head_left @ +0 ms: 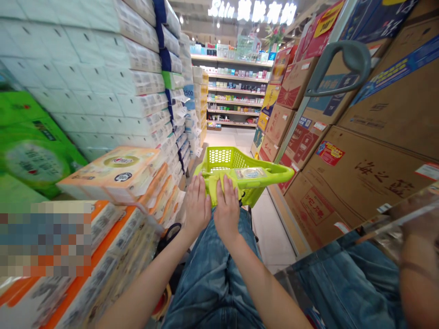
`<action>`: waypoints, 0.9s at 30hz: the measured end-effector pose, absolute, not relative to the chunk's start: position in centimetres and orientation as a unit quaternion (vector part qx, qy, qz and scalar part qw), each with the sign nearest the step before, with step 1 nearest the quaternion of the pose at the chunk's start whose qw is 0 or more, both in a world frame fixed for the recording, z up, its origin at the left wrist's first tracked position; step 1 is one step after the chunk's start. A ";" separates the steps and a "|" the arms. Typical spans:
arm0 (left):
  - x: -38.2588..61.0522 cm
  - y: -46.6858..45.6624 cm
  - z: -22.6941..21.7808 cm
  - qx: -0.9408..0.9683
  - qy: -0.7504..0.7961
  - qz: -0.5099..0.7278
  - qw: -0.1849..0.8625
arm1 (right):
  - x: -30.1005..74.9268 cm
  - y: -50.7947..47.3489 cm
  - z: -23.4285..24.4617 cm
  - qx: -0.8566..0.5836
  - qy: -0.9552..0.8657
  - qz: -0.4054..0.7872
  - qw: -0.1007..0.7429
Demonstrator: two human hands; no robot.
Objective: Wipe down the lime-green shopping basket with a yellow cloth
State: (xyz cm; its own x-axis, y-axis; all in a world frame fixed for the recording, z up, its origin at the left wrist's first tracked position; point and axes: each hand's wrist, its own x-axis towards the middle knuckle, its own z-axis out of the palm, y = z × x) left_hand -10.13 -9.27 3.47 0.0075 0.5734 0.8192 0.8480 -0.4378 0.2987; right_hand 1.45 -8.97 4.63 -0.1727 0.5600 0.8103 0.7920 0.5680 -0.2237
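Note:
A lime-green shopping basket (pixel 260 176) stands in a shop aisle just ahead of my knees. My left hand (pixel 197 205) rests with fingers together on the basket's near rim. Beside it, my right hand (pixel 227 208) lies on the same rim, fingers curled over the edge. Both hands press on the rim; nothing else is in them. My legs in blue jeans (pixel 212 269) fill the lower middle.
Stacked tissue packs (pixel 113 178) line the left side. Brown cartons (pixel 360 173) are piled on the right. A grey trolley handle (pixel 343 59) rises at upper right. Another person's arm (pixel 416 274) and jeans show at lower right. Shelves (pixel 233 91) close the aisle's far end.

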 end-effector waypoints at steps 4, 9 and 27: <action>-10.6 -9.2 3.4 -0.701 -0.510 -0.478 0.143 | 0.6 -9.2 5.0 -0.407 -0.789 -0.122 0.443; -10.5 -9.4 3.6 -0.704 -0.511 -0.471 0.144 | 4.5 -8.8 4.8 -0.403 -0.794 -0.156 0.428; -10.6 -9.2 3.4 -0.700 -0.511 -0.481 0.132 | 0.5 -9.4 5.8 -0.413 -0.790 -0.099 0.443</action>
State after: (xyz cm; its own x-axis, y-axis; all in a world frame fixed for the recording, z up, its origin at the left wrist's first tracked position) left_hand -10.61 -9.22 3.42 0.0153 0.5884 0.8084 0.8430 -0.4424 0.3061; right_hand 0.49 -9.39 5.80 -0.2674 0.5638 0.7814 0.7395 0.6400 -0.2088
